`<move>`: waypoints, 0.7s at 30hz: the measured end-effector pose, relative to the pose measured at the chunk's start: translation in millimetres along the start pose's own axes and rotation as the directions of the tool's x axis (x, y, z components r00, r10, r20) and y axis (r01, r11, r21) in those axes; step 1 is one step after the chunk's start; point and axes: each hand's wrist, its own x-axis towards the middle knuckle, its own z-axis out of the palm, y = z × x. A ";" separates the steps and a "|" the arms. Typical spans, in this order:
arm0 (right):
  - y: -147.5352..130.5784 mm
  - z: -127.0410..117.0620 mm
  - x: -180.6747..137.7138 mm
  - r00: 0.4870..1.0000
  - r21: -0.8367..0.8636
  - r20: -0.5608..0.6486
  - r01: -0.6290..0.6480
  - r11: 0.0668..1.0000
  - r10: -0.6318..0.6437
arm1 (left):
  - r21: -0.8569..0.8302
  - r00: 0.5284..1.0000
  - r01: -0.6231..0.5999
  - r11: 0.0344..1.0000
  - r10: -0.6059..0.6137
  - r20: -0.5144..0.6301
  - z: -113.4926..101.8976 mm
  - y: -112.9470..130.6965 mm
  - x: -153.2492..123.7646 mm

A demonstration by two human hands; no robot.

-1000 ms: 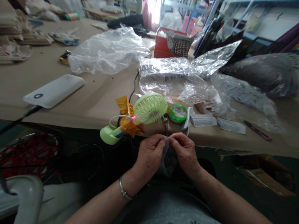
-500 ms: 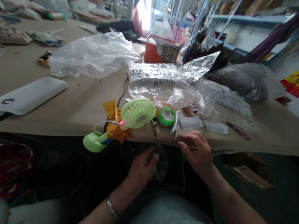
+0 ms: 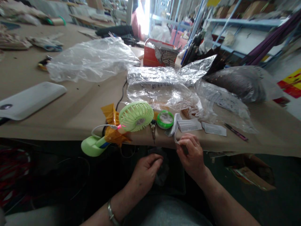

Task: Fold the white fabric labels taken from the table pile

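My right hand is at the table's front edge, thumb and forefinger pinched on the hanging end of a thin white paper strip. That strip lies beside a stack of printed white labels. Below the edge, my left hand is closed, thumb pressed against the forefinger; whatever it may hold is hidden. Dark space and a crumpled clear plastic bag lie beneath it. A round green tub with whitish contents stands behind the strip, and a small metal-tipped tool lies left of it.
A green handheld fan is fixed with orange tape at the edge. Another label sheet and a pink-and-dark pen-like tool lie to the right. Clear plastic bags cover the middle; a white flat device lies left.
My right hand has moved left and closed from open fingers onto the paper strip. The whitish piece seen at my left fingertips no longer shows, and the fingers are now pressed together.
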 end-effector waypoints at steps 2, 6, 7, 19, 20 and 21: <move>-8.4 -6.9 -6.9 1.000 0.030 0.017 0.009 0.999 -0.010 | -0.132 0.998 0.057 0.990 -0.053 0.036 3.3 11.3 0.2; -30.8 -14.9 -23.0 0.988 0.096 0.118 0.092 0.991 -0.104 | -0.501 0.960 0.259 0.826 -0.164 0.225 13.2 28.1 0.9; -35.5 -15.8 -26.1 0.981 0.110 0.141 0.118 0.987 -0.133 | -0.549 0.952 0.293 0.783 -0.182 0.248 15.5 30.1 1.4; 31.5 -25.9 -0.1 0.980 -0.315 0.191 0.012 0.949 0.051 | -0.470 0.904 0.427 0.772 -0.357 0.234 16.7 25.2 -0.1; 36.2 -24.5 -1.3 0.976 -0.349 0.208 0.018 0.937 0.058 | -0.470 0.902 0.432 0.770 -0.357 0.244 17.1 23.4 -0.7; 39.3 -23.3 -3.4 0.974 -0.366 0.218 0.027 0.930 0.058 | -0.472 0.899 0.437 0.765 -0.358 0.252 17.6 21.4 -1.2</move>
